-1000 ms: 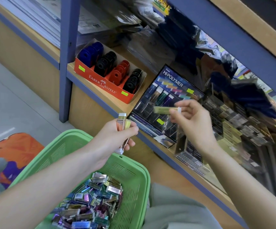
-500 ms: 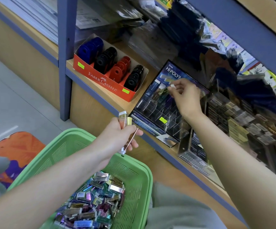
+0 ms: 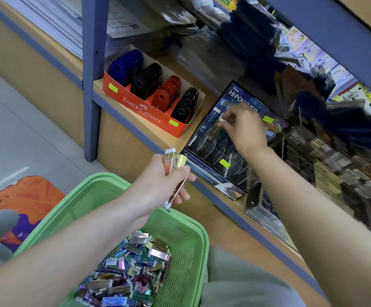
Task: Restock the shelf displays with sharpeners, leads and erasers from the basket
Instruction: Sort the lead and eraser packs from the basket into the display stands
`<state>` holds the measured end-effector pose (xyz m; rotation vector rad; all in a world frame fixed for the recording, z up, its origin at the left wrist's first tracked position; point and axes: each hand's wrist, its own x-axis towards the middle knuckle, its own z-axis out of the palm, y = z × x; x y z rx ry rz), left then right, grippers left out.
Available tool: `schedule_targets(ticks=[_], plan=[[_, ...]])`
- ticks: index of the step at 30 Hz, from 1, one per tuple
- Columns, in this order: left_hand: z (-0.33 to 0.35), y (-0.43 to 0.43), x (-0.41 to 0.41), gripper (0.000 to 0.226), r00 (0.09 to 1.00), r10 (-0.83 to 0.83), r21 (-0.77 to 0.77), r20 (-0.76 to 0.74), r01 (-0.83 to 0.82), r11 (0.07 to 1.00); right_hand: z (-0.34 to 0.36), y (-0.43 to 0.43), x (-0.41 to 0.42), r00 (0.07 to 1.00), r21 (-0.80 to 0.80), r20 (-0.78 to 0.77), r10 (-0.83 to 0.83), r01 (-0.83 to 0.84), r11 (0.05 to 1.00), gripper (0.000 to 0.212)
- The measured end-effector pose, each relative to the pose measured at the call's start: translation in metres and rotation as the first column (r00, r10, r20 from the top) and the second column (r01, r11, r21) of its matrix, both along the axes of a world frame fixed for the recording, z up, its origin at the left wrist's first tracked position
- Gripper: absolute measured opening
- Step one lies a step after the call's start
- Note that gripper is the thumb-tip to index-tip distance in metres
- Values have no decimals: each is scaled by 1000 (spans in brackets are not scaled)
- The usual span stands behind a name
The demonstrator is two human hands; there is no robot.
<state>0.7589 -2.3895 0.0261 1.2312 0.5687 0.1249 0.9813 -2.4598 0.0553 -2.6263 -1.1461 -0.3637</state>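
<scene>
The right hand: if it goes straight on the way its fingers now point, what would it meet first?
Probably the clear compartments of the Hi-Polymer display, directly ahead of the right hand, whose fingers point down-left into it. Depth is unclear; they may be touching it.

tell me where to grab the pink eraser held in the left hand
Probably pinch the pink eraser by its white top end, coming down from above: that end stands clear of the left hand, which wraps its middle.
</scene>
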Motion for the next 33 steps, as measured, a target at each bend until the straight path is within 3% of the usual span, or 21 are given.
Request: schedule_targets(ticks=[5, 8, 11, 15, 20, 25, 29, 33], plan=[[-1, 4, 1, 21, 1000, -2, 23, 5, 2, 1000, -8, -1, -6, 997, -17, 80, 8, -7, 1000, 17], [-1, 5, 0, 14, 1000, -11, 55, 12, 10, 998, -7, -3, -23, 999, 33, 31, 28, -29, 999, 24], [-3, 6, 1, 13, 999, -37, 86, 17, 35, 996, 1, -12, -53, 977, 192, -176, 124, -90, 977, 20], [-7, 9, 1, 14, 996, -89, 194, 7, 86, 977, 9, -27, -98, 774, 174, -603, 195, -112, 978, 26], [-16, 2, 3, 17, 990, -132, 341, -39, 137, 930, 2, -49, -110, 583, 150, -797, 156, -58, 987, 10], [-16, -6, 0, 26, 980, -181, 347, -87, 200, 916, 0, -69, -118, 550, 117, -819, 164, -119, 986, 23], [-11, -18, -4, 25, 969, -239, 342, -63, 246, 907, -4, -84, -124, 556, 193, -809, 191, -55, 980, 9], [-10, -28, -10, 22, 965, -260, 347, -28, 253, 903, -6, -96, -131, 510, 227, -840, 187, 16, 974, 13]])
